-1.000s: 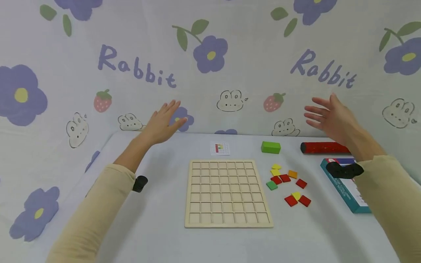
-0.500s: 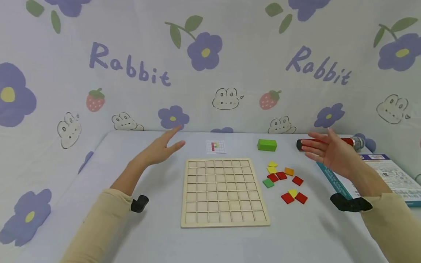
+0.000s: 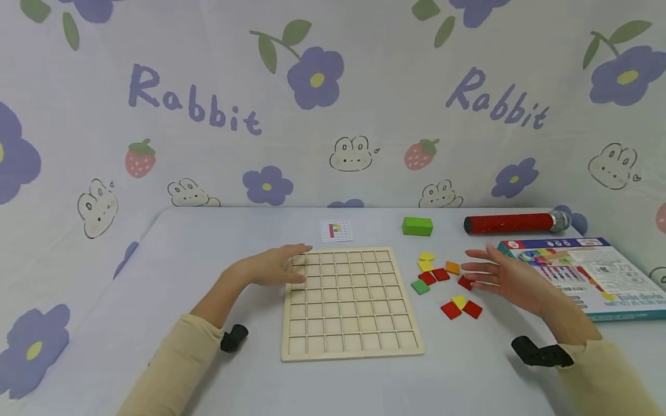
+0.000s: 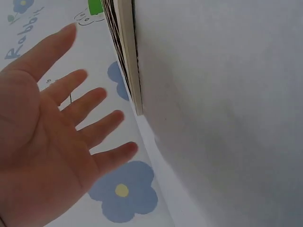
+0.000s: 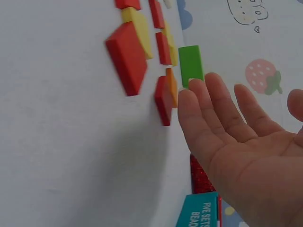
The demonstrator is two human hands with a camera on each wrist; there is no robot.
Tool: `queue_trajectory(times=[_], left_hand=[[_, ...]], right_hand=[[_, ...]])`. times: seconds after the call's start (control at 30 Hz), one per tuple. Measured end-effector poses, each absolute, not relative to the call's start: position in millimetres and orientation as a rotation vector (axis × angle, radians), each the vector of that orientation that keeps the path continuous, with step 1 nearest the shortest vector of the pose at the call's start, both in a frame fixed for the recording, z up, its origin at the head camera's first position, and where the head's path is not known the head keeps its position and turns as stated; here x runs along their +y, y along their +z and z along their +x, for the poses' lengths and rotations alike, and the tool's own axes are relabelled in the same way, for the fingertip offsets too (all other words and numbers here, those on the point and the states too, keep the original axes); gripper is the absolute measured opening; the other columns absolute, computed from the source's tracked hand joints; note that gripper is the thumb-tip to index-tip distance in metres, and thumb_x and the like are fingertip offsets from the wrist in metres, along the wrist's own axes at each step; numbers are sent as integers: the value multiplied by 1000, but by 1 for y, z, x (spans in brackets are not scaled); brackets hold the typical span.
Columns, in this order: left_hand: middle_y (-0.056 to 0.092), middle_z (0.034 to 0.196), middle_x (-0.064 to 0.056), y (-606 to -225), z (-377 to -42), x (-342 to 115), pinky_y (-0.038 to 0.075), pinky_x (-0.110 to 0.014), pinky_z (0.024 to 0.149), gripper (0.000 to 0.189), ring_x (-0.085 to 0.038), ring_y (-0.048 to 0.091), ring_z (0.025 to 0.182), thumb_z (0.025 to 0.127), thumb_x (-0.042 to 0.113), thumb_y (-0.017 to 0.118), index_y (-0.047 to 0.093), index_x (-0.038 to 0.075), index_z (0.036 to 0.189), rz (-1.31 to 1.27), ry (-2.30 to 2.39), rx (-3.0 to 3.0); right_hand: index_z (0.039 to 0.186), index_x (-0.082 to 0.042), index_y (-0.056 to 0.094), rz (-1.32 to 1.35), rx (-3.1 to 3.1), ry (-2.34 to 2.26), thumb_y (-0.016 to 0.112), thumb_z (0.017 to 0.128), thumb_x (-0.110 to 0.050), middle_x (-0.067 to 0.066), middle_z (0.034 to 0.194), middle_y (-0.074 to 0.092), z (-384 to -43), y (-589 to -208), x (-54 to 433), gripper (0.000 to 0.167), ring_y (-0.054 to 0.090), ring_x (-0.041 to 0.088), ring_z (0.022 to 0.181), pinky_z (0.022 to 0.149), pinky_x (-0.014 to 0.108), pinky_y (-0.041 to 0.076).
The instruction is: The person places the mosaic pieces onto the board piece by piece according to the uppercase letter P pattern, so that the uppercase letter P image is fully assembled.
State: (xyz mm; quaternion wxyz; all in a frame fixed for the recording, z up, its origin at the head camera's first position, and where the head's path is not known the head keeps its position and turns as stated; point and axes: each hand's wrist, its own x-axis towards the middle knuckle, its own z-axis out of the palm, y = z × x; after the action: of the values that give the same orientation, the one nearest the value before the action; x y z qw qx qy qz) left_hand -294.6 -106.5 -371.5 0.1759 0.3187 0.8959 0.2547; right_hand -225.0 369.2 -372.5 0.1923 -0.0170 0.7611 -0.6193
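Grid board (image 3: 351, 303): centre of my table, unmoved.
Left hand (image 3: 273, 267): I've dropped it from the air, fingers flat on the board's left edge.
Right hand (image 3: 512, 277): lowered too, fingers spread, empty, beside the colour tiles (image 3: 447, 283).

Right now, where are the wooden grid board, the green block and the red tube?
wooden grid board (image 3: 350, 300), head view, middle of its grid.
green block (image 3: 417, 226), head view, its front face.
red tube (image 3: 507, 223), head view, mid-length of its body.
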Motion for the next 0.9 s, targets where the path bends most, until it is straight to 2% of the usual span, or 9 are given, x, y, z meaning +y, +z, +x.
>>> queue_trajectory(times=[0.03, 0.1, 0.27, 0.33, 0.5, 0.6, 0.73, 0.9], left_hand=[[23, 154, -17, -372, -293, -105, 18, -49, 112, 72, -33, 18, 141, 93, 31, 63, 27, 8, 151, 893, 691, 2521], [23, 154, -16, -372, -290, -103, 18, -48, 112, 73, -33, 18, 141, 92, 29, 65, 27, 8, 151, 876, 650, 2498], [27, 153, -12, -374, -290, -99, 24, -46, 110, 75, -26, 27, 137, 89, 27, 68, 28, 10, 151, 800, 578, 2484], [29, 152, -14, -375, -292, -99, 25, -46, 109, 75, -26, 29, 137, 88, 26, 69, 30, 9, 150, 800, 554, 2485], [24, 153, -17, -375, -292, -103, 19, -48, 111, 73, -32, 18, 141, 88, 23, 69, 32, 5, 148, 847, 511, 2484], [20, 155, -17, -376, -290, -105, 18, -49, 112, 74, -32, 15, 142, 88, 24, 69, 32, 7, 149, 830, 511, 2486], [18, 156, -16, -378, -288, -106, 18, -50, 111, 74, -32, 15, 142, 88, 27, 69, 31, 8, 149, 810, 524, 2482], [16, 156, -16, -378, -289, -105, 18, -52, 111, 75, -34, 14, 142, 89, 29, 69, 31, 10, 150, 807, 519, 2476]], right_hand=[[151, -2, 15, -32, 2152, -1711, 25, 98, -58, 24, 145, 35, -224, -375, 368, 77, 54, 16, 117, 97, 36, 44], [151, -1, 14, -6, 2174, -1676, 26, 98, -59, 28, 147, 29, -222, -378, 367, 80, 50, 23, 122, 98, 37, 43], [151, -1, 16, -9, 2225, -1596, 28, 99, -56, 29, 145, 32, -220, -384, 366, 77, 39, 37, 131, 100, 42, 41], [151, -1, 17, -20, 2240, -1571, 31, 100, -54, 28, 144, 36, -219, -385, 365, 74, 39, 36, 131, 99, 42, 41], [149, 0, 21, -41, 2275, -1557, 41, 101, -45, 26, 137, 44, -216, -386, 360, 69, 49, 30, 123, 93, 34, 47], [147, 1, 27, -58, 2313, -1526, 49, 99, -37, 25, 135, 46, -215, -388, 357, 65, 53, 28, 119, 91, 33, 48], [144, -1, 35, -56, 2376, -1438, 60, 95, -27, 23, 133, 49, -213, -390, 353, 61, 54, 30, 115, 87, 35, 49], [139, -3, 43, -126, 2520, -1290, 64, 92, -18, 19, 121, 56, -210, -390, 346, 54, 53, 32, 109, 81, 35, 49]])
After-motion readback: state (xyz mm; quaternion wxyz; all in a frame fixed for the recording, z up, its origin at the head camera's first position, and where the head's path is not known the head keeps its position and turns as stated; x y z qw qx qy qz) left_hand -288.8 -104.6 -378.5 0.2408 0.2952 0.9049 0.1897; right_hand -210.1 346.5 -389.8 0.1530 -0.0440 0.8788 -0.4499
